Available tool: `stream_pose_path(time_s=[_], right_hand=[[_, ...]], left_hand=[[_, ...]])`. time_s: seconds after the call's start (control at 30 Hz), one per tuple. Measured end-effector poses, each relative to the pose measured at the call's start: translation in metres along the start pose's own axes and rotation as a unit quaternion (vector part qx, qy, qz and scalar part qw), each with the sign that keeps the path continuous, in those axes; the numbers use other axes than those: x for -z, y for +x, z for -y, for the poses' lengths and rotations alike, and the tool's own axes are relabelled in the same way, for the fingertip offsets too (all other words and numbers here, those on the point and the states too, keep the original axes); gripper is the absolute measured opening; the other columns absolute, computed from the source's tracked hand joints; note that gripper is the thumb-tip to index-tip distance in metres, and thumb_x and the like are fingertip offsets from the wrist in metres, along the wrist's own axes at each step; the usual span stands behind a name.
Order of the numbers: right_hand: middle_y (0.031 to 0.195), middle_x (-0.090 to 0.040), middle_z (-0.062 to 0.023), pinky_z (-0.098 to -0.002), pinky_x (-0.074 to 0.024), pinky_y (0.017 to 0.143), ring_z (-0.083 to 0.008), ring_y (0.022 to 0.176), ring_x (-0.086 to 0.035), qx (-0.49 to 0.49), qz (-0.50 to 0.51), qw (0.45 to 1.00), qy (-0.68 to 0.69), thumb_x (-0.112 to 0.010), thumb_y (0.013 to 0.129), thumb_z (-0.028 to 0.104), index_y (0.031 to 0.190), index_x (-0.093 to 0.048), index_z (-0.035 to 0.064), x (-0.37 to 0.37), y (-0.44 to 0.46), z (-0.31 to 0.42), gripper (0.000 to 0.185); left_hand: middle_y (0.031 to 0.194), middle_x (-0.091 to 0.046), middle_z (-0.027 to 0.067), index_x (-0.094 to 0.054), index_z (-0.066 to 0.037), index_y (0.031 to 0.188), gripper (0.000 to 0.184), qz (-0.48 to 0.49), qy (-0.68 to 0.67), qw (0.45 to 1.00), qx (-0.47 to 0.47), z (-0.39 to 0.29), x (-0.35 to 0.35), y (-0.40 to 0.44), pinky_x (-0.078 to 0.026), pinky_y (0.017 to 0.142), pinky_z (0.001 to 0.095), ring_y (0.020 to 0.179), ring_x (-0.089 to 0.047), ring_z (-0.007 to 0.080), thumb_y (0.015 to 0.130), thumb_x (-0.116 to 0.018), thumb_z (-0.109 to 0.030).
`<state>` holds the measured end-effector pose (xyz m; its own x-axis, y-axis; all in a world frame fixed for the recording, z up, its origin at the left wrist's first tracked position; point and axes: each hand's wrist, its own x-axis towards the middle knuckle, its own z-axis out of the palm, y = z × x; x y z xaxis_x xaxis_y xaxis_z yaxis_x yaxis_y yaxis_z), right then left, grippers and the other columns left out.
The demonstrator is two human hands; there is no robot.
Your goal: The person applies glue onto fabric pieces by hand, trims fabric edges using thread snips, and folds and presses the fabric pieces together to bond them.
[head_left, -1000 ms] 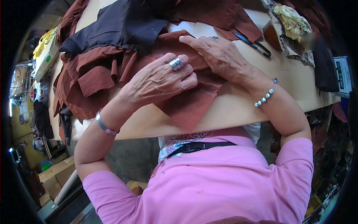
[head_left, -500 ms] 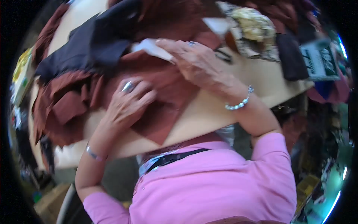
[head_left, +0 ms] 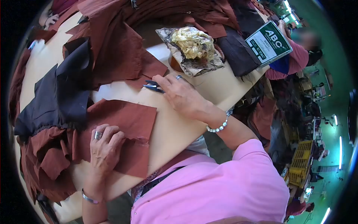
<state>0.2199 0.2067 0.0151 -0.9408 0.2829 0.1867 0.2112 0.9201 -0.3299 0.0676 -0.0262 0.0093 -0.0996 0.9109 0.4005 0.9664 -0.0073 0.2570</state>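
Observation:
My left hand (head_left: 105,147) rests with curled fingers on a flat reddish-brown fabric piece (head_left: 128,115) near the table's front edge, gripping the cloth. Over the bare tabletop to the right, my right hand (head_left: 179,93) has its fingers closed on small dark thread snips (head_left: 153,86), whose blades point left. Dark navy fabric (head_left: 56,97) lies on gathered brown cloth (head_left: 54,160) at the left. Behind the snips is another brown piece (head_left: 115,56).
A crumpled yellowish mass (head_left: 193,43) sits on a stained board (head_left: 205,67). Beyond it are dark cloth (head_left: 236,56) and an ABC tin (head_left: 268,43). Another person's hand (head_left: 51,21) shows at top left; a person in pink (head_left: 298,58) is at the right.
My right hand has left the brown fabric and taken hold of the snips. My left hand stays on the fabric, which now lies flatter. The view has swung to the right.

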Motion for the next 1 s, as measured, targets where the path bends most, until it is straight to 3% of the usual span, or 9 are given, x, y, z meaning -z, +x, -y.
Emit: stream_pose_path(time_s=[0.23,0.33,0.43,0.47,0.57,0.7,0.77,0.87,1.0], right_hand=[[0.105,-0.057,-0.0156,-0.0385,-0.0425,0.092,-0.0313,0.104,-0.054,0.038,0.098,0.990,0.096,-0.058,0.077,0.002,0.116,-0.048,0.0013,0.014,-0.002,-0.002,0.040],[0.098,-0.058,-0.0138,-0.0344,-0.0487,0.083,-0.0254,0.100,-0.058,0.085,0.061,0.967,0.231,-0.056,0.082,0.004,0.107,-0.051,0.0005,0.014,0.014,0.010,0.026],[0.092,-0.058,-0.0094,-0.0285,-0.0512,0.065,-0.0162,0.081,-0.062,-0.025,0.146,0.857,0.494,-0.053,0.088,0.007,0.107,-0.048,0.0012,0.008,0.025,0.038,0.021],[0.085,-0.058,-0.0043,-0.0225,-0.0467,0.052,-0.0083,0.062,-0.057,-0.104,0.212,0.800,0.551,-0.049,0.092,0.010,0.110,-0.046,0.0019,0.013,0.027,0.050,0.020],[0.080,-0.057,-0.0024,-0.0196,-0.0421,0.050,-0.0072,0.053,-0.050,-0.065,0.210,0.802,0.555,-0.047,0.093,0.010,0.118,-0.043,0.0029,-0.024,0.033,0.050,0.026],[0.083,-0.056,0.0009,-0.0183,-0.0374,0.047,-0.0044,0.056,-0.048,-0.106,0.217,0.755,0.609,-0.044,0.095,0.016,0.137,-0.036,0.0064,-0.023,0.031,0.043,0.043],[0.081,-0.059,-0.0022,-0.0241,-0.0457,0.055,-0.0074,0.065,-0.054,-0.124,0.191,0.774,0.591,-0.044,0.095,0.021,0.132,-0.043,0.0041,-0.019,0.027,0.045,0.040],[0.087,-0.059,-0.0075,-0.0333,-0.0477,0.063,-0.0187,0.073,-0.057,0.026,0.085,0.944,0.319,-0.049,0.092,0.020,0.126,-0.050,0.0050,-0.021,0.023,0.046,0.037],[0.089,-0.054,-0.0113,-0.0357,-0.0450,0.066,-0.0275,0.075,-0.055,0.097,0.037,0.985,0.138,-0.056,0.086,0.011,0.122,-0.053,0.0062,-0.014,0.016,0.060,0.037]], left_hand=[[0.095,-0.054,0.0064,-0.058,-0.009,0.086,0.015,0.031,0.008,0.999,-0.004,0.005,-0.002,0.002,-0.040,0.079,0.0389,0.093,-0.052,0.0270,0.073,-0.063,-0.005],[0.096,-0.053,0.0075,-0.057,-0.008,0.088,0.018,0.010,0.015,1.000,0.011,0.002,-0.003,0.004,-0.039,0.082,0.0401,0.095,-0.051,0.0281,0.073,-0.065,-0.007],[0.098,-0.052,0.0086,-0.056,-0.007,0.091,0.021,-0.013,0.002,0.999,0.034,0.005,-0.007,0.002,-0.037,0.087,0.0417,0.099,-0.050,0.0297,0.073,-0.066,-0.010],[0.101,-0.052,0.0090,-0.055,-0.008,0.094,0.025,-0.001,-0.008,0.999,0.049,0.007,-0.008,0.000,-0.036,0.090,0.0432,0.103,-0.049,0.0312,0.072,-0.067,-0.011],[0.103,-0.052,0.0095,-0.056,-0.007,0.094,0.026,0.003,0.004,0.999,0.051,0.008,-0.004,0.000,-0.035,0.091,0.0439,0.105,-0.048,0.0314,0.072,-0.067,-0.011],[0.106,-0.052,0.0104,-0.056,-0.007,0.096,0.027,0.024,-0.047,0.996,0.072,0.009,0.006,-0.003,-0.037,0.091,0.0428,0.107,-0.047,0.0323,0.072,-0.067,-0.012],[0.107,-0.051,0.0120,-0.056,-0.006,0.098,0.028,0.036,-0.075,0.994,0.069,0.011,0.012,-0.006,-0.039,0.090,0.0417,0.105,-0.046,0.0346,0.073,-0.067,-0.009],[0.108,-0.052,0.0111,-0.057,-0.007,0.099,0.030,0.042,-0.120,0.989,0.070,0.019,0.013,-0.009,-0.039,0.091,0.0419,0.106,-0.047,0.0335,0.072,-0.069,-0.011],[0.109,-0.052,0.0098,-0.056,-0.007,0.101,0.034,0.044,-0.144,0.986,0.069,0.023,0.011,-0.012,-0.039,0.091,0.0408,0.106,-0.047,0.0316,0.070,-0.071,-0.013]])
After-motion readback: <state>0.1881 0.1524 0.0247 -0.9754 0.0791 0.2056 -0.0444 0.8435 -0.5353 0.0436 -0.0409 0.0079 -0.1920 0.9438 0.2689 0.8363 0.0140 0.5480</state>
